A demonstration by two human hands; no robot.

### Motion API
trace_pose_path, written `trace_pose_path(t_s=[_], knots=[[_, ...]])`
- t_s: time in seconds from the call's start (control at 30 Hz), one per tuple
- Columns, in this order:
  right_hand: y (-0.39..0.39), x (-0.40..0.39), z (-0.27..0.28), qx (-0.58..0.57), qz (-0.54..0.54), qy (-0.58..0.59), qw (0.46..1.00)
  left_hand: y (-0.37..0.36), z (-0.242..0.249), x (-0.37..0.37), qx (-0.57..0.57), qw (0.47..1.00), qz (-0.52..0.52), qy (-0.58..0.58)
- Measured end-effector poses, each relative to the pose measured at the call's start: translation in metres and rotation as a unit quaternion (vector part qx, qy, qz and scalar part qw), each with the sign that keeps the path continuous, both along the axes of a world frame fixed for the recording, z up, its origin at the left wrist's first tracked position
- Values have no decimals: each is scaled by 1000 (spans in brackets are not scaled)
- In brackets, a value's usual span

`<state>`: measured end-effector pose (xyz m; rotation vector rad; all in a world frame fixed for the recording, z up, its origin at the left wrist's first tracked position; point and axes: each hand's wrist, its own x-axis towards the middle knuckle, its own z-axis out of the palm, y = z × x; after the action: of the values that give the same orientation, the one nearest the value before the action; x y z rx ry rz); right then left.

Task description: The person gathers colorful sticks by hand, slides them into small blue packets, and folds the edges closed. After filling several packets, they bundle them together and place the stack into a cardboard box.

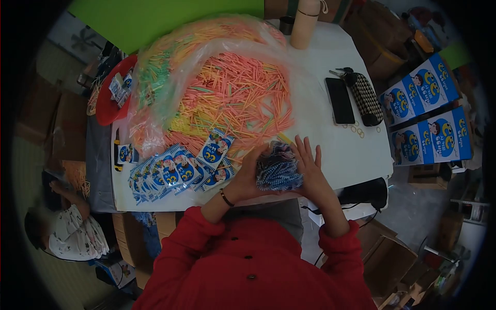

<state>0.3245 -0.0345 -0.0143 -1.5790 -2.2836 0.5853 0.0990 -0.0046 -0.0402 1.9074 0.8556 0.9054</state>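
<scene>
Between my palms, at the front edge of the white table (pixel 330 155), is a stack of small blue-and-white packets (pixel 279 168), seen on its crimped edges. My left hand (pixel 247 178) presses the stack's left side. My right hand (pixel 311 173) lies against its right side with the fingers stretched up and apart. Left of my hands, a fanned row of blue packets (pixel 165 170) lies on the table, with one packet (pixel 214 149) tilted on top. Behind it, pink, yellow and green sticks (pixel 237 93) spill from a large clear plastic bag (pixel 206 49).
A phone (pixel 339 101), a patterned pouch (pixel 366 99), keys and rubber bands lie at the right. A beige bottle (pixel 306 23) stands at the back. A red basin (pixel 109 98) and a cutter (pixel 118 150) are at the left. Another person (pixel 77 227) sits at lower left.
</scene>
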Motion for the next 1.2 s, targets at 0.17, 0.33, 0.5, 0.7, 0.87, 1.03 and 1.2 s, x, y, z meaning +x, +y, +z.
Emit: trace_pose_path(t_s=[0.17, 0.33, 0.5, 0.7, 0.87, 1.03, 1.2], knots=[[12, -1, 22, 46, 43, 39, 997, 24, 18, -10, 75, 993, -87, 22], [7, -14, -4, -21, 27, 248, 968, 18, 5, -1, -17, 996, -63, -61], [9, -6, 1, 11, 32, 297, 954, 11, 30, 10, -31, 993, -34, -110], [1, 9, 13, 15, 82, 190, 978, 8, 9, 2, -64, 994, -65, -65], [-1, 7, -9, 16, 17, 207, 978, -1, -7, 4, 9, 996, -71, -56], [0, 14, 18, 52, 79, 231, 968, 2, 16, 7, 50, 989, -83, -111], [0, 9, 6, 6, 22, 189, 982, 7, -1, 9, -51, 993, -78, -78]])
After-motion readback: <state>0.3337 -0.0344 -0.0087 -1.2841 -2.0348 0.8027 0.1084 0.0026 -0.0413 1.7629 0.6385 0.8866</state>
